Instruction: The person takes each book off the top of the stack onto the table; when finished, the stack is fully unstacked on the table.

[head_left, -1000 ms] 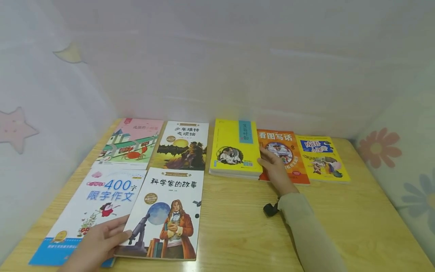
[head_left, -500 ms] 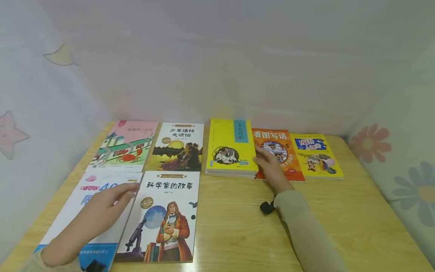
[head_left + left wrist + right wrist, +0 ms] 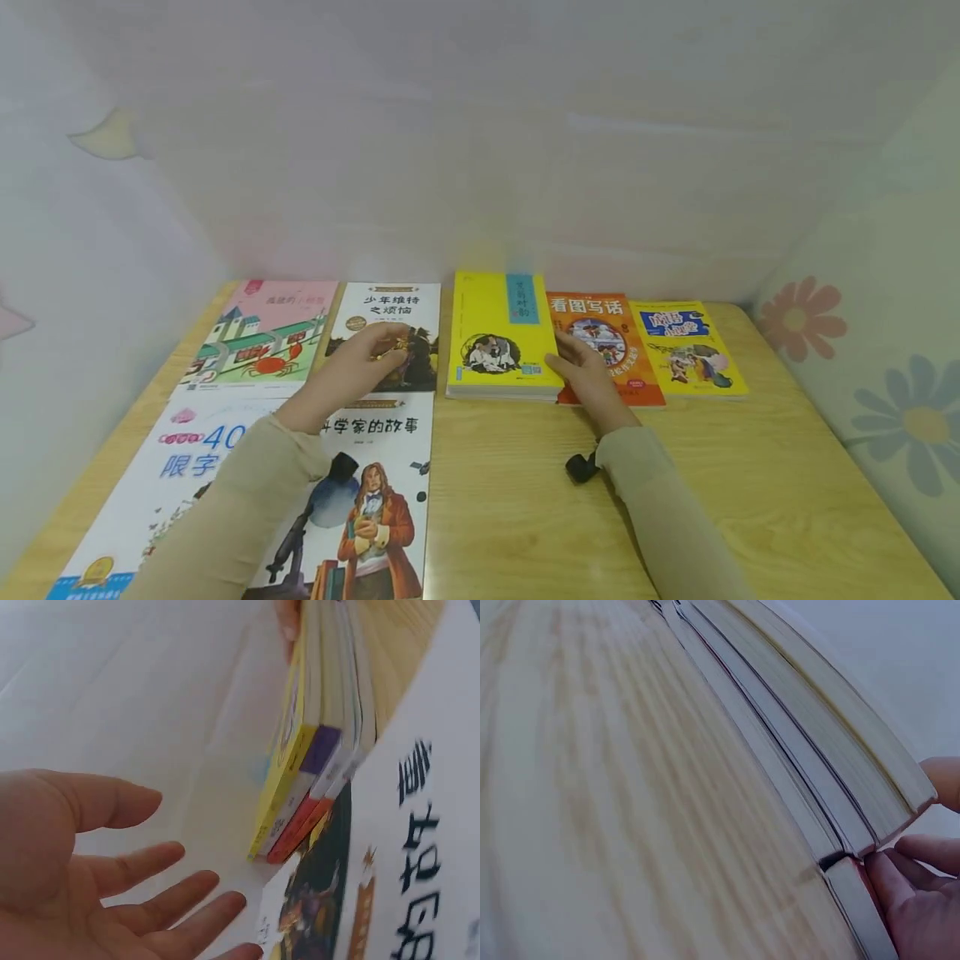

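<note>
The yellow stack (image 3: 501,337) lay at the table's (image 3: 525,500) far edge, near the middle, with the orange book (image 3: 611,333) touching its right side. The right hand (image 3: 581,375) rested at the stack's near right corner, fingers (image 3: 907,885) loosely curled against the page edges; it did not clearly grip. The left hand (image 3: 360,362) hovered over the dark book (image 3: 393,329) to the stack's left, fingers (image 3: 150,900) spread and holding nothing. Several paperbacks piled together would likely be fairly heavy, flexible, and prone to sliding on glossy covers; taking hold at both side edges, squeezing inward, seemed safest.
</note>
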